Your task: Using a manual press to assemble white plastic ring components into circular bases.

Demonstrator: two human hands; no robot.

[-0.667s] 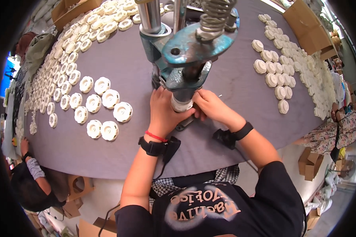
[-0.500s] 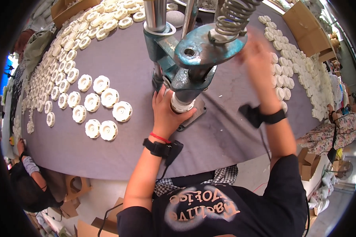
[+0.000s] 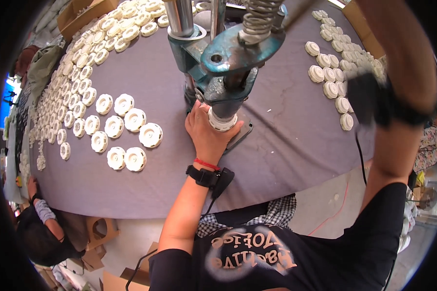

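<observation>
White round plastic discs [image 3: 82, 92], large crowd on grey cloth-covered bench [image 3: 286, 140] at far left, apparently waiting. Near group of same discs [image 3: 126, 133] just left of press. Left hand [image 3: 208, 137] clenched round white ribbed plastic part [image 3: 222, 121] seated under head of blue-green metal hand press [image 3: 228, 72]; pressing judged under way. Right hand out of view above, grip cannot tell. Smaller white round caps [image 3: 332, 72] at right, likely finished.

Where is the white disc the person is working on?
In the head view, the white disc sits centre, under the blue press, held by the left hand.
</observation>
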